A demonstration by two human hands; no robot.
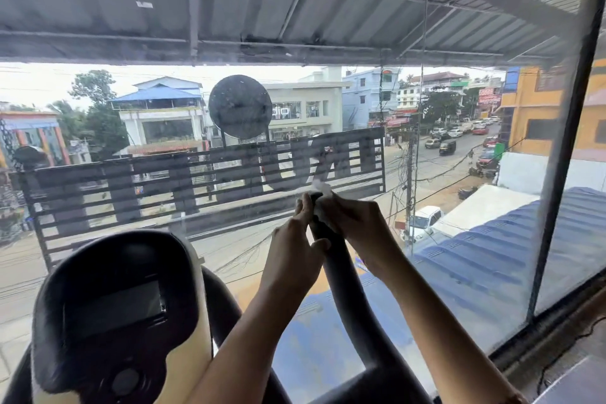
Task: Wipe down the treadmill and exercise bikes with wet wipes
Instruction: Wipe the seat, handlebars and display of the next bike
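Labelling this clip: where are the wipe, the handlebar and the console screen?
wipe (322, 188): head view, crumpled white tip at top.
handlebar (344, 279): head view, bare black shaft midway down.
console screen (114, 308): head view, middle of the display.

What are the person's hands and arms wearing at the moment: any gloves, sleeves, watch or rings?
Nothing that shows. The bare left hand and bare right hand have no gloves, and on the parts in view I see no rings, watch or wristband. Both forearms are uncovered down to the bottom edge of the picture, so no sleeve is in view.
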